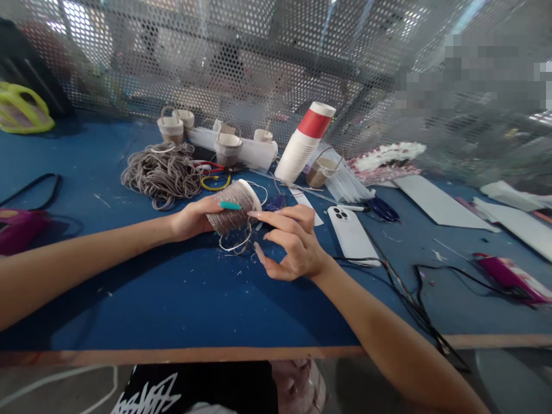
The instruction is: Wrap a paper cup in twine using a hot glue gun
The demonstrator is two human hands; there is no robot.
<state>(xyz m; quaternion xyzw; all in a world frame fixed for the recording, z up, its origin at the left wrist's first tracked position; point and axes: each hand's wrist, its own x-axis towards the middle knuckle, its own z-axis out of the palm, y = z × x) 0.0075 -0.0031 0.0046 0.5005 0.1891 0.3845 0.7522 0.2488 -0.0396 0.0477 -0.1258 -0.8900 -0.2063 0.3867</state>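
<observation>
My left hand (194,217) is closed around a paper cup (235,208) wrapped in grey-brown cord. The cup lies tilted on its side above the table, its white rim to the right. A teal strip, perhaps a long thumbnail, shows at my left thumb's tip. My right hand (293,244) has its fingers apart, with the index fingertip touching the cup near its rim. Loose strands of cord (236,248) hang below the cup. Behind it lie a heap of grey-brown cord (164,172) and yellow-handled scissors (215,183).
Several cord-wrapped cups with handles, one a small basket (228,148), stand at the back beside a leaning stack of paper cups (304,144). A white phone (352,236) and black cables (399,282) lie right. A magenta device (511,278) sits far right, near white boards (444,201).
</observation>
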